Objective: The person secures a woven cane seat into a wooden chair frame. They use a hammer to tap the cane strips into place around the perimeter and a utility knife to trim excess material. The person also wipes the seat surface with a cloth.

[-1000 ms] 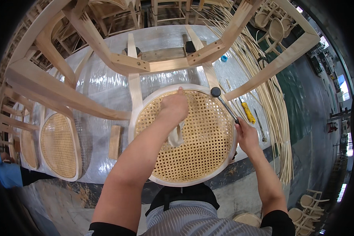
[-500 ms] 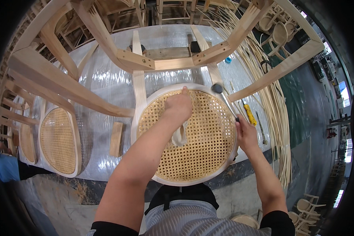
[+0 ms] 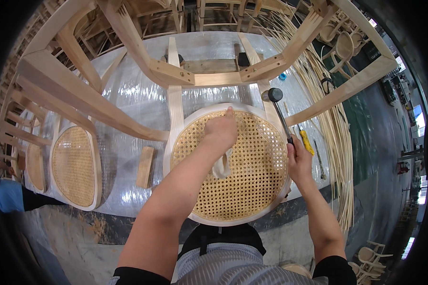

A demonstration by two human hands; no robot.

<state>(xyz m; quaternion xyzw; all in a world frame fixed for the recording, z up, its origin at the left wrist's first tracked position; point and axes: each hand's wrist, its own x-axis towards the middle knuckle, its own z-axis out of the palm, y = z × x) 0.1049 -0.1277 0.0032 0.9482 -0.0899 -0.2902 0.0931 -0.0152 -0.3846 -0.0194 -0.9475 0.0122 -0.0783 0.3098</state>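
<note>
A round chair seat point(image 3: 209, 194) with woven cane and a pale wooden rim lies in front of me. My left hand point(image 3: 222, 129) rests over its far part, index finger stretched to the rim and the other fingers curled under. Whether those curled fingers hold anything is hidden. Below that hand, a crumpled white strip point(image 3: 221, 166) shows against the cane. My right hand point(image 3: 300, 160) is closed round the handle of a rubber mallet point(image 3: 284, 118), beside the seat's right edge. The mallet's black head points away from me, up and right of my left fingertip.
A wooden chair frame point(image 3: 214, 79) arches over the plastic-covered table point(image 3: 123, 95). A wood block point(image 3: 145, 166) and another cane panel point(image 3: 73, 166) are on the left. To the right lie a yellow-handled tool point(image 3: 307, 142) and long cane strips point(image 3: 335, 156). A co-worker point(image 3: 7, 187) is at far left.
The mallet's head has swung away from the seat's rim, up and to the right. My left index finger keeps its place on the rim. The whole view has shifted slightly.
</note>
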